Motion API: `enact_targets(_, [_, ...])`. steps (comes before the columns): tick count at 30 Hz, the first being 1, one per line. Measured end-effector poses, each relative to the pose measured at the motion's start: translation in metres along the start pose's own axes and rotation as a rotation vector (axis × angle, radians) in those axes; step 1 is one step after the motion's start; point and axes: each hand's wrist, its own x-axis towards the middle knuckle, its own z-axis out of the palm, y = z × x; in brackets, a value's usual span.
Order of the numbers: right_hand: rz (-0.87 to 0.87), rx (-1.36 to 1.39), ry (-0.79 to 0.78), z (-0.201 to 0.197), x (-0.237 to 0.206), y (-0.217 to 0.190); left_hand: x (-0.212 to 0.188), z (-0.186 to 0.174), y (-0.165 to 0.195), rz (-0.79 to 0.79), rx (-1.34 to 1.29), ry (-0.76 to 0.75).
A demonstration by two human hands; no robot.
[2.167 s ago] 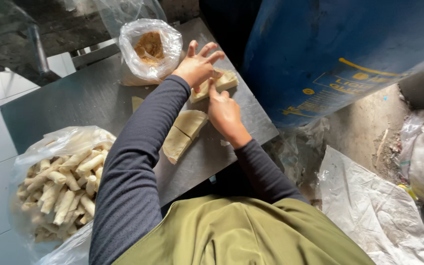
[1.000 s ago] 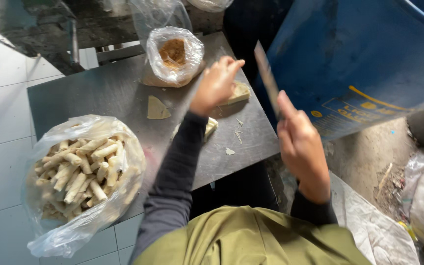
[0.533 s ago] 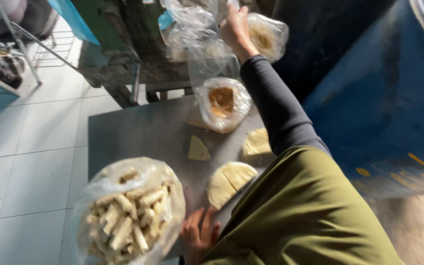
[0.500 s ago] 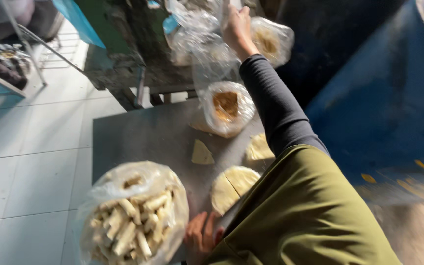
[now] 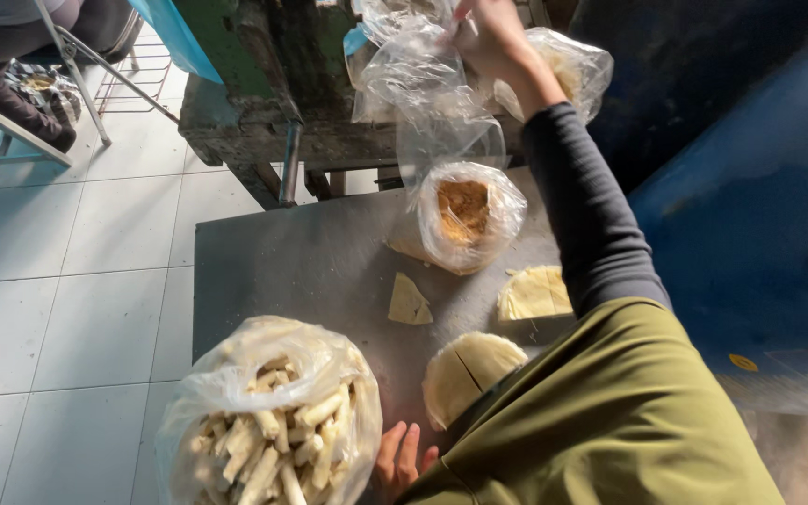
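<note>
The right hand (image 5: 490,33) is now far up at the clear plastic bags (image 5: 418,79), closed on their film; a second ago it was lifted over the metal table (image 5: 282,257). The left hand (image 5: 399,458) rests open beside the bag of sticks (image 5: 268,421). The cut dough sheets (image 5: 468,372) lie untouched. The right fingertips are cut off at the top edge.

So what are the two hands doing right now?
Left hand: open, fingers spread flat on the metal table, holding nothing.
Right hand: reaching up, closed on a clear plastic bag.
</note>
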Motion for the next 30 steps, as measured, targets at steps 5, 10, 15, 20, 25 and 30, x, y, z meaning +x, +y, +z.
enact_targets(5, [-0.139, -0.536, -0.366, 0.0, -0.068, -0.032, 0.014, -0.018, 0.023, -0.063, -0.054, -0.029])
enact_targets(10, [-0.082, 0.047, 0.325, -0.021, -0.092, -0.061, 0.061, -0.034, 0.039, 0.046, -0.295, 0.043])
enact_targets(15, [-0.097, 0.307, 0.147, -0.079, -0.152, -0.131, 0.168, -0.012, 0.063, -0.026, -0.09, 0.071])
enact_targets(20, [-0.337, 0.659, -0.169, -0.153, -0.238, -0.183, 0.264, 0.031, 0.059, -0.278, -0.173, 0.017])
enact_targets(25, [0.024, 0.792, -0.215, -0.162, -0.293, -0.116, 0.247, 0.018, 0.036, -0.251, -0.261, 0.236])
enact_targets(30, [0.41, -0.023, -0.567, -0.094, -0.336, -0.037, 0.256, -0.001, 0.011, -0.34, -0.652, 0.501])
